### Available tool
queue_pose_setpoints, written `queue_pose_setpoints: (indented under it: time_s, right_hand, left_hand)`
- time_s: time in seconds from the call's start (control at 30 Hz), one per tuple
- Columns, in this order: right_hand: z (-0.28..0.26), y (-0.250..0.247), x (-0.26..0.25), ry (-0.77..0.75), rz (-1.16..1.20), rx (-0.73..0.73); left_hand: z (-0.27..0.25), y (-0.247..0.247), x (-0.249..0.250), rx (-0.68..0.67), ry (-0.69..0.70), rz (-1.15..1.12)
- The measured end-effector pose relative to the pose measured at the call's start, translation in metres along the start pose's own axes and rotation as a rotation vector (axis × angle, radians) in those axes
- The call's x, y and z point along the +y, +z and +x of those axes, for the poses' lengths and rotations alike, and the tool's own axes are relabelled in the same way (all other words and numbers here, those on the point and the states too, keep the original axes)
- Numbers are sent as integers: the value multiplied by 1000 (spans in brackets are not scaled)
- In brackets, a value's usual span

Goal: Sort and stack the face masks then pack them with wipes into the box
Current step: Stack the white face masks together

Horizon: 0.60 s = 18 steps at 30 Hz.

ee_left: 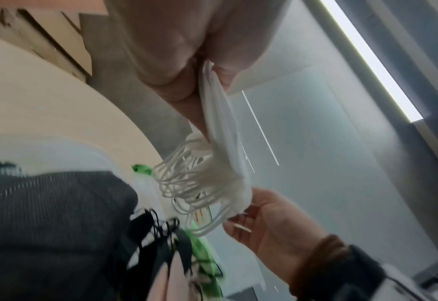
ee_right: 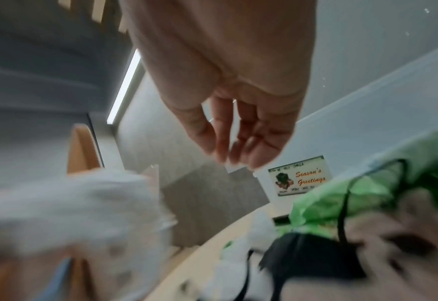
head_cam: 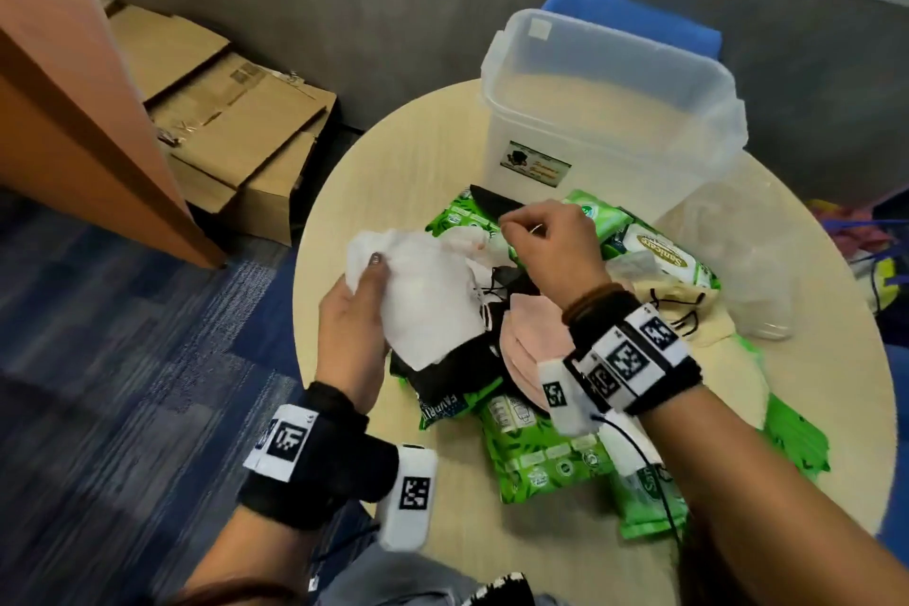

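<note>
Above the tabletop [head_cam: 374, 162] pile, left hand [head_cam: 351, 315] fingers clamped on the white masks [head_cam: 423, 295], right hand [head_cam: 551, 246] fingertips pinched at an ear loop [head_cam: 533, 228]: best tucking loops flat, edges squared, before stacking.

The soft white cloth face masks [head_cam: 423, 290] look matt, with thin stringy loops [ee_left: 194, 195]. The green wipe packs [head_cam: 541, 448] are shiny plastic. The see-through plastic box [head_cam: 610, 113] looks smooth and cloudy. The round pale wooden table [head_cam: 393, 153] is smooth and matt.
</note>
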State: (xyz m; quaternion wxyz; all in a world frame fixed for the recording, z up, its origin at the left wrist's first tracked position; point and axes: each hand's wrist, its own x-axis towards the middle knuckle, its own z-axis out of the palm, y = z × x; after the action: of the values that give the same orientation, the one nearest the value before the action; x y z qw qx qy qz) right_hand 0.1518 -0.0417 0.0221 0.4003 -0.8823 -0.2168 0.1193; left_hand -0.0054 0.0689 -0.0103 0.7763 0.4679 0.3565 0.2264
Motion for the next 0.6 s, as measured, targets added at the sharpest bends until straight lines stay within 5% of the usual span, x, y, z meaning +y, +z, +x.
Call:
queue_pose_setpoints:
  time_s: [0.17,0.37,0.6]
  right_hand:
    - [77,41,12,132,-375,-148]
    - [96,69,7,162,-691,-309]
    - [91,41,12,70,-382,-279]
  left_hand:
    - [6,-22,12,69,41,-48]
    - [3,-41,13,136,47,-46]
    - [1,-45,10,40,56,-38]
